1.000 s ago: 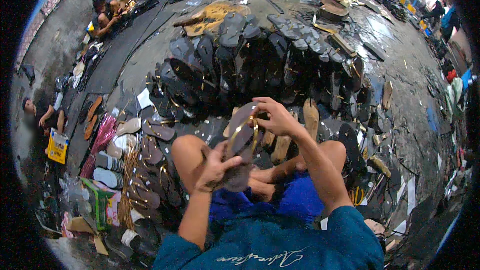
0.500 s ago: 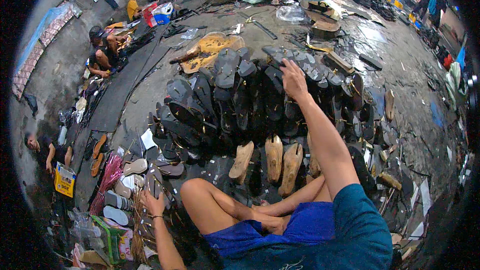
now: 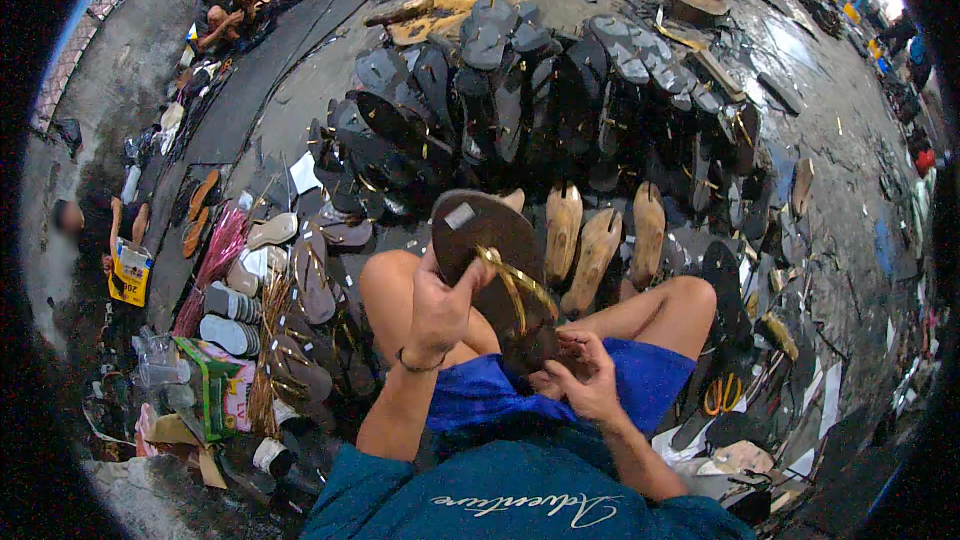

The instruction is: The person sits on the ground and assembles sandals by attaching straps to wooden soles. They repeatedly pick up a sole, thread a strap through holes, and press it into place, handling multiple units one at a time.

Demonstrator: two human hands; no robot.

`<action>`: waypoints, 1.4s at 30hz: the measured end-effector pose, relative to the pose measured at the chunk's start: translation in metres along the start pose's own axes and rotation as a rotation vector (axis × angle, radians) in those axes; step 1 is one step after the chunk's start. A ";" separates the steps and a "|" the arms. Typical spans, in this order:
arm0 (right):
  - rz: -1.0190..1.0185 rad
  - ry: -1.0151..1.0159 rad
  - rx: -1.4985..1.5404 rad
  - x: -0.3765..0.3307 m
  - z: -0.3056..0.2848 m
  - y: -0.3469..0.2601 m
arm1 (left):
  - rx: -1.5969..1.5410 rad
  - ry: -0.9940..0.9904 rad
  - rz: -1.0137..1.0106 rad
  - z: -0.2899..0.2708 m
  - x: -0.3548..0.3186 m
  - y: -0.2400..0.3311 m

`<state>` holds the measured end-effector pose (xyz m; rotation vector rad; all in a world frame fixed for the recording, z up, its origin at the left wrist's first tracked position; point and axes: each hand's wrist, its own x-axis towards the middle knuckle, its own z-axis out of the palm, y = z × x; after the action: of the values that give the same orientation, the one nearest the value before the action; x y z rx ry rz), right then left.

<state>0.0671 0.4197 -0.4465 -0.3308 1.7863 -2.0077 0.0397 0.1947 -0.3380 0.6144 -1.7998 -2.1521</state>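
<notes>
A dark brown flip-flop [image 3: 478, 217] with gold straps is held tilted over my lap, a small pale label on its wide end. My left hand [image 3: 442, 302] is closed on that wide end, its thumb by the gold strap. At the narrower end my right hand [image 3: 588, 380] grips the same flip-flop, its fingers bent at the edge. Just beyond my legs stand several wooden shoe lasts [image 3: 597, 252]; one is partly hidden behind the flip-flop. A long row of dark sandals [image 3: 490, 105] is stacked upright behind them.
To the left lie more sandals [image 3: 315, 275], pink strands [image 3: 215, 285], grey soles [image 3: 230, 333] and a green-edged bag [image 3: 215, 390]. A yellow stained board [image 3: 455, 5] lies beyond the row. On the right are a brush [image 3: 778, 335] and scraps. Other people sit at the far left.
My right hand has come back from the sandal row to my lap. My left hand has left the sandals on the left. Both now hold the flip-flop, and the view has tipped downward.
</notes>
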 end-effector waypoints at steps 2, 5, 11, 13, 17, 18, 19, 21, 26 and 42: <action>-0.027 0.036 -0.178 0.004 -0.006 -0.042 | 0.040 -0.172 0.155 -0.016 -0.021 -0.012; -0.426 -0.123 -0.315 0.014 -0.011 -0.092 | -0.084 -0.434 -0.017 -0.022 -0.066 0.007; -0.455 -0.624 -0.512 0.009 -0.012 -0.106 | 0.589 -0.567 0.313 -0.042 -0.107 -0.008; -0.471 -0.612 -0.591 0.006 -0.010 -0.105 | 0.553 -0.512 0.313 -0.043 -0.113 -0.013; -0.573 -0.639 -0.535 0.008 -0.003 -0.086 | 0.459 -0.513 0.356 -0.054 -0.121 -0.028; -0.559 -0.666 -0.502 0.012 0.000 -0.081 | 0.511 -0.500 0.353 -0.055 -0.121 -0.030; -0.545 -0.690 -0.477 0.016 0.001 -0.076 | 0.558 -0.489 0.355 -0.055 -0.121 -0.033; -0.468 -0.746 -0.439 0.025 -0.003 -0.068 | 0.610 -0.411 0.408 -0.047 -0.116 -0.031; -0.431 -0.146 -0.505 0.112 -0.042 -0.062 | 0.328 0.127 0.344 -0.009 -0.098 -0.001; 0.277 0.046 0.517 0.021 -0.070 -0.027 | -0.475 -0.254 -0.188 -0.022 -0.055 -0.110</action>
<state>0.0127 0.4741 -0.4320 0.1186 1.1912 -2.1820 0.1057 0.2227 -0.4408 0.4200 -1.2912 -2.7622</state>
